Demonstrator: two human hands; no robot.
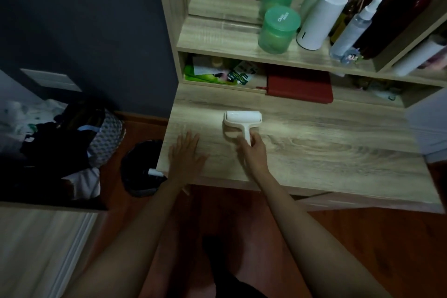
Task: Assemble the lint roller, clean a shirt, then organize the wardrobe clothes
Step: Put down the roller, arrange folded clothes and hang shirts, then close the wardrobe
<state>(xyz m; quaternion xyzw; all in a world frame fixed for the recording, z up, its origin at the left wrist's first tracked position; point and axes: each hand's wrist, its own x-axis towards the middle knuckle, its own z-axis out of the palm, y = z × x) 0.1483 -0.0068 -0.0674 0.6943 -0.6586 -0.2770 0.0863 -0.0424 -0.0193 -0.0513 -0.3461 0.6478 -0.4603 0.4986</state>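
Lint roller [242, 120], white plastic, T-shaped: laid on pale wood-grain desk top [326, 143], its handle gripped by curled fingers of right hand [254, 152]. Left hand [186, 152]: rested flat on the desk top, fingers spread, holding nothing, near the handle but apart from it. Red notebook [298, 84]: stored under the shelf behind.

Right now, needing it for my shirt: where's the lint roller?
Head view: lint roller on the desk, handle in the right hand, near the red notebook.
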